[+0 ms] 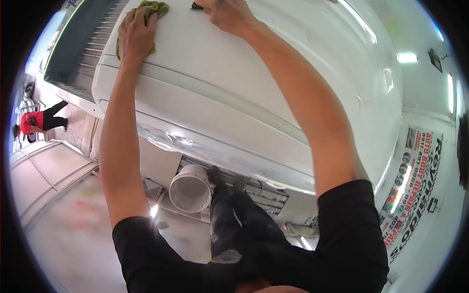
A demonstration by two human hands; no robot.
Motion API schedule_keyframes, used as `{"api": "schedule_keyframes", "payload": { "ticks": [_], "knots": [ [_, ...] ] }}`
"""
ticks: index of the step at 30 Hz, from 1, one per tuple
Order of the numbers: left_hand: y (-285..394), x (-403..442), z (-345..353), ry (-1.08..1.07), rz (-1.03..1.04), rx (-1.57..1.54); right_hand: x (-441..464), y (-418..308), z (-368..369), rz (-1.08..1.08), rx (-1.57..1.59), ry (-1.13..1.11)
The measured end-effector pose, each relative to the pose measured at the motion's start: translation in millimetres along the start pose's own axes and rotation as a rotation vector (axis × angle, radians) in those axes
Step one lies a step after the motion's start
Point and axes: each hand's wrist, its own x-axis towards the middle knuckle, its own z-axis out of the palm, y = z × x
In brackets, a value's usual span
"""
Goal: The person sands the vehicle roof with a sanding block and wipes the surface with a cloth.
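My left hand (136, 36) presses a green cloth (157, 7) against the white painted panel (195, 44) of a vehicle, near its left edge. The cloth shows around the fingers and along the hand's left side. Farther right, at the top edge of the view, my right hand (229, 15) is closed around a small dark flat-looking piece (197, 6) held close to the same panel. Its fingers are partly cut off by the frame, and the exact kind of the dark piece cannot be made out.
A white bucket (189, 190) stands by my feet, beside a floor grate (264, 193). Plastic film (168, 136) hangs along the vehicle's lower side. A ribbed truck bed (95, 44) lies left. A person in a red shirt (31, 123) is far left; a banner (413, 190) hangs right.
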Motion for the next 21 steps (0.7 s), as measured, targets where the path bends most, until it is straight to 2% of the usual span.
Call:
{"api": "schedule_keyframes", "payload": {
  "ticks": [1, 2, 3, 5, 6, 9, 11, 13, 15, 18, 19, 21],
  "knots": [
    [0.4, -3.1, 4.0, -0.009, 0.017, 0.021, -26.1, 7.0, -10.5, -0.044, 0.020, 0.014],
    [-4.9, -1.8, 11.3, 0.015, 0.020, 0.043, -72.2, 32.3, -27.0, -0.164, -0.062, 0.127],
    [-11.7, -0.3, 13.8, 0.040, 0.016, 0.072, -123.1, 47.1, -54.3, -0.032, -0.079, 0.140],
    [-5.1, -0.2, 8.7, 0.045, -0.002, 0.099, -216.1, 101.2, -96.4, 0.076, -0.072, 0.228],
    [-2.3, -1.7, 5.4, 0.040, -0.019, 0.119, -248.5, 112.8, -119.9, 0.150, -0.079, 0.175],
    [2.9, -0.8, 10.1, 0.032, -0.020, 0.108, -207.7, 121.0, -107.1, 0.099, -0.197, 0.151],
    [2.6, -1.6, 2.8, 0.012, -0.022, 0.099, -112.8, 124.0, -55.5, -0.021, -0.237, 0.180],
    [-1.5, -0.5, 8.5, -0.005, -0.029, 0.069, -19.9, 91.9, -27.4, -0.091, -0.200, 0.105],
    [-2.7, 2.6, 2.7, -0.017, -0.027, 0.037, 18.6, 80.0, -4.7, -0.134, -0.344, 0.201],
    [-1.9, 2.6, 5.5, 0.002, -0.038, 0.068, -64.1, 115.5, -46.6, -0.170, -0.304, 0.121],
    [-5.5, 3.1, 8.1, 0.014, -0.040, 0.088, -109.9, 133.0, -64.7, -0.184, -0.375, 0.179],
    [-4.8, 3.2, 6.4, 0.015, -0.033, 0.073, -191.0, 150.3, -101.4, 0.018, -0.363, 0.105]
  ]
}}
